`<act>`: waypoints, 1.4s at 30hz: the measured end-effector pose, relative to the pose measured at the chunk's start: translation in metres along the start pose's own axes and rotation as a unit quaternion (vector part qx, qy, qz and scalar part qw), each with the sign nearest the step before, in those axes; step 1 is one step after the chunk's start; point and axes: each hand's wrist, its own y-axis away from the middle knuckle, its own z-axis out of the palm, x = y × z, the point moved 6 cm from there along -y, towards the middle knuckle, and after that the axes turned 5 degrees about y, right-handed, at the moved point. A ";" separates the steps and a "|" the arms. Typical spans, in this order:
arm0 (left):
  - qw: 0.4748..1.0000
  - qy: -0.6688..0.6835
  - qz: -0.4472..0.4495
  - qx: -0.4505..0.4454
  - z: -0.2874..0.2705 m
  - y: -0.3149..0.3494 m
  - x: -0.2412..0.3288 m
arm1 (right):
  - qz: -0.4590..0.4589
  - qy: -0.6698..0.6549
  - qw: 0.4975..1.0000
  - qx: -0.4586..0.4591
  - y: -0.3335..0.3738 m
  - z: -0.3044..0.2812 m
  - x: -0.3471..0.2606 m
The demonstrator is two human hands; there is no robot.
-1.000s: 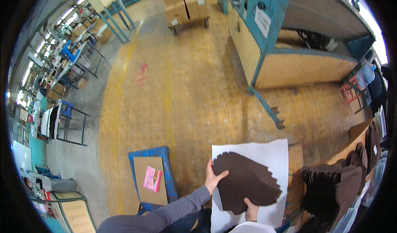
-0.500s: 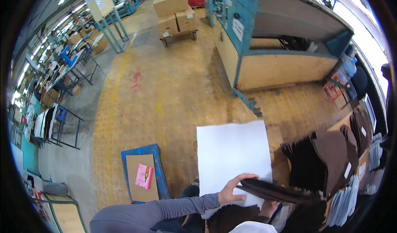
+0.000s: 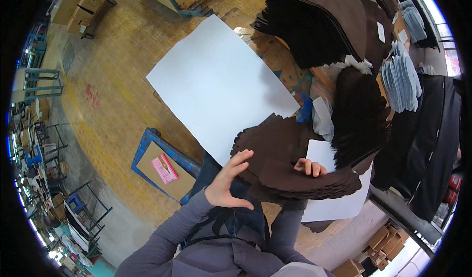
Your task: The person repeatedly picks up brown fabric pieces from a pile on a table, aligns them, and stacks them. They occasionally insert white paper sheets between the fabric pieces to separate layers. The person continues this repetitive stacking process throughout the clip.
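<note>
The workshop floor [image 3: 123, 80] spreads yellowish and worn around us, with cartons [image 3: 81, 9] standing far off to the person's left. Nearer me, a blue platform [image 3: 142, 149] carries a cardboard sheet [image 3: 179, 188] and a pink box [image 3: 164, 169].

What has just changed is the left hand [image 3: 226, 186]: it has come away from the dark bundle, thumb and fingers parted, nothing in its grasp. Its fingertips are right by the brown edges, though I cannot tell whether they touch. So the right hand [image 3: 310, 168] now has the stack of brown pieces [image 3: 295, 184] to itself, fingers curled over the far edge; its thumb I cannot make out.

That stack sits over the person's right forearm, at the near end of the white sheet [image 3: 221, 80], most of which lies bare. Beyond, to the right, I see a larger brown pile [image 3: 339, 11], grey pieces [image 3: 400, 80] and hanging black cloth [image 3: 418, 134].
</note>
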 end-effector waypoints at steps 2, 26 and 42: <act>0.998 0.008 -0.036 -0.041 0.030 0.007 -0.006 | 0.064 0.037 0.997 0.010 0.001 0.032 -0.005; 0.595 0.327 -0.684 0.268 0.104 0.191 -0.178 | 0.328 0.793 0.468 -0.212 -0.082 -0.035 0.089; 0.585 0.459 -0.576 0.339 0.112 0.185 -0.186 | 0.486 0.656 0.214 -0.537 0.017 -0.025 0.131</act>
